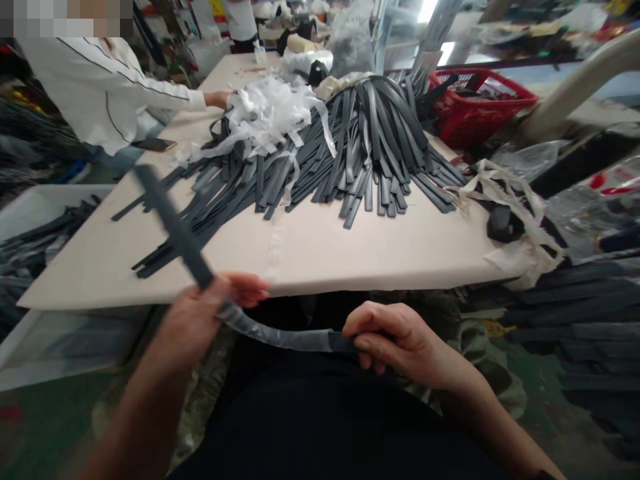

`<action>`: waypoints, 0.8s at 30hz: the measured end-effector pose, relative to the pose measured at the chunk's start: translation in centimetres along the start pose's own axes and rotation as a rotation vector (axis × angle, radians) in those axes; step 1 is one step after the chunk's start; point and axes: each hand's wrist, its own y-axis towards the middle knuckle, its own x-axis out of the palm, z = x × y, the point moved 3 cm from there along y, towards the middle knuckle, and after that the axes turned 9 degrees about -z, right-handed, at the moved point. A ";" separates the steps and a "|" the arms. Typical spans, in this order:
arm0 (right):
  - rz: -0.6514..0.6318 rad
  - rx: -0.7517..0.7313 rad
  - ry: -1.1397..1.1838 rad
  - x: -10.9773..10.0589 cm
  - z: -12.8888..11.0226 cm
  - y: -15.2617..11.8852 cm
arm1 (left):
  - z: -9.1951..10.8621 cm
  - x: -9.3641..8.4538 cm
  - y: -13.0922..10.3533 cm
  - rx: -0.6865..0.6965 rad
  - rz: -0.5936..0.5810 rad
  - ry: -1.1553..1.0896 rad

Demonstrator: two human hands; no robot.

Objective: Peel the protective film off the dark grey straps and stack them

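Note:
A long dark grey strap (pixel 175 227) runs between my two hands in front of my body, bent where it leaves my left hand. My left hand (pixel 203 310) grips it near its middle, slightly blurred, and the free end sticks up over the table. A clear plastic sleeve (pixel 285 337) covers the stretch between the hands. My right hand (pixel 395 337) pinches the other end between thumb and curled fingers. Beyond, a big heap of similar grey straps (pixel 370 147) lies fanned across the table, with white plastic sleeves (pixel 270 113) piled on its left side.
The cream table (pixel 350 253) spans the view. Across it at left, a person in a white jacket (pixel 110 87) reaches to the white pile, a phone (pixel 154 145) nearby. A red basket (pixel 460 120) stands back right. White bins (pixel 55 207) with dark strips stand left; plastic bags (pixel 575 220) lie right.

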 end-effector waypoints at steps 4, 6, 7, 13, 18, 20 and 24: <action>-0.023 -0.073 -0.082 0.3 -1.5 2.0 | -2.2 7.4 -0.3 -0.211 -0.574 0.004; -0.015 -0.092 -0.079 -0.1 -1.2 2.8 | -2.6 8.5 -0.3 -0.251 -0.725 0.006; -0.005 -0.092 -0.066 -0.5 -0.8 3.0 | -2.6 8.6 -0.2 -0.273 -0.771 0.019; 0.263 -0.038 0.100 -4.3 2.8 1.0 | -3.6 6.4 -0.3 -0.336 -0.756 0.146; 0.323 -0.244 0.478 -4.1 6.0 -0.1 | -4.2 6.1 -0.5 -0.289 -0.618 0.097; 0.225 -0.306 0.529 -2.1 6.9 0.7 | -3.8 6.8 -0.1 -0.169 -0.513 0.115; 0.079 -0.182 0.196 3.1 8.6 2.8 | -4.1 8.9 0.0 -0.050 -0.356 0.133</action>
